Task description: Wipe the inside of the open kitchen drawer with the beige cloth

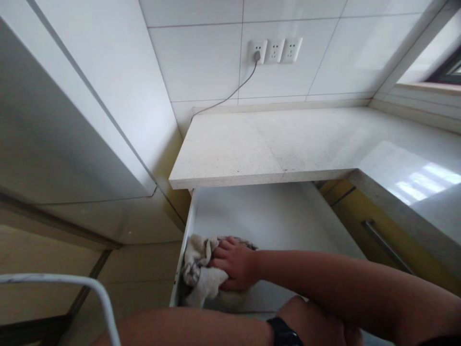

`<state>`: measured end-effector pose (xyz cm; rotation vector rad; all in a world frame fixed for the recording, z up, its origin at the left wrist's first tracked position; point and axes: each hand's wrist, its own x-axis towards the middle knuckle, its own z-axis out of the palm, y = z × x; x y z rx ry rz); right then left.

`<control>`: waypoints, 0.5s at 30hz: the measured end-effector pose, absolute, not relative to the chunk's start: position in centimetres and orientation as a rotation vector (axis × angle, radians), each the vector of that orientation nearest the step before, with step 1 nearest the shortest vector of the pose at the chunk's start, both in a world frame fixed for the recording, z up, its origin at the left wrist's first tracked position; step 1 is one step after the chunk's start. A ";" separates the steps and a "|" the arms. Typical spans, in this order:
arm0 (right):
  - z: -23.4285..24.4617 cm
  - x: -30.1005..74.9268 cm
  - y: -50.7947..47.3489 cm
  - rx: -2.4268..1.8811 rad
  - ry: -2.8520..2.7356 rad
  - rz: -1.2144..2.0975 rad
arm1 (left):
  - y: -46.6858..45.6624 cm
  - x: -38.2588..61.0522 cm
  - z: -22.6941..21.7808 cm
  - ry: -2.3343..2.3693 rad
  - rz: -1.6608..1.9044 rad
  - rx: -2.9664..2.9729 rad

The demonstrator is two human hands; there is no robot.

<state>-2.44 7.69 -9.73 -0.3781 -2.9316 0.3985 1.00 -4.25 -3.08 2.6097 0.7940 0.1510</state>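
A pulled-out white drawer (281, 211) extends from below the countertop. Inside it, at the near left corner, my right hand (236, 264) presses down on a crumpled whitish cloth (207, 283) with grey patterned patches, fingers bent over its edge. The cloth bunches against the drawer's left wall. My left forearm crosses the bottom of the view with a black band (284, 331) at the wrist. My left hand (313, 322) is at the drawer's near side, partly behind my right forearm; its fingers are mostly hidden.
Above the drawer juts a pale stone countertop (270, 144) with a hard front edge. A plugged-in cord (230, 96) runs down the tiled wall. A tall white cabinet (90, 96) stands left. A metal handle (387, 247) sticks out at right; a curved white tube (97, 288) is lower left.
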 end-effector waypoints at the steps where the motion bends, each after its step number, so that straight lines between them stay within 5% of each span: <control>1: -9.8 -1.7 7.0 -0.291 -2.950 0.422 | -4.3 0.7 -2.9 0.737 0.197 2.630; 10: -7.4 6.3 8.7 -0.530 -2.988 0.518 | -4.6 -1.0 -2.2 0.584 0.641 2.898; 15: -5.6 5.3 7.5 -0.818 -2.889 0.825 | -4.1 -1.3 -1.6 -0.092 0.828 3.117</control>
